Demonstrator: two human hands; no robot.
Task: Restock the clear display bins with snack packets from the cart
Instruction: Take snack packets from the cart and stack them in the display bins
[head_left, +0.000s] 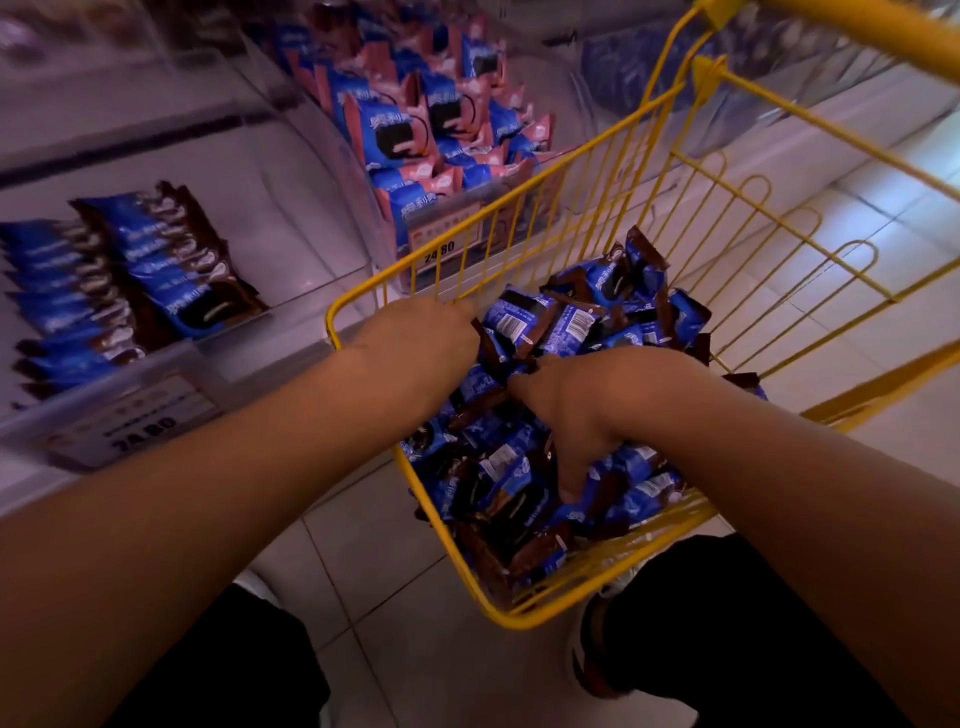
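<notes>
A head-worn camera looks down at a person's two bare forearms reaching into a yellow wire cart (519, 621) that stands on a pale tiled floor (363, 561). The cart holds a loose heap of blue and brown snack packets (524, 483), piled against its near and left walls. The left hand (421, 338) sits at the cart's far left corner, just beside the top rail, with its fingers curled around the edge of a small bunch of packets (511, 332); it appears to be gripping them. The right hand (576, 400) is lower, in the middle of the heap, thumb pressed down among the packets and fingers hidden beneath the wrappers, so whether it has closed on anything cannot be told. To the left, a clear display bin (208, 358) holds two neat leaning rows of the same blue and brown packets (171, 265), with bare space to their right; a price label (140, 421) runs along its front edge. Behind the cart, a second clear bin (441, 228) is well filled with blue and pink packets (410, 124). The packets look light, thin and crinkly, with glossy film that is likely slippery, and the biscuits inside probably crack under a hard squeeze. A sensible hold seems to be a loose handful across the flat faces, or a pinch on the crimped end seams, rather than clamping the middles.
</notes>
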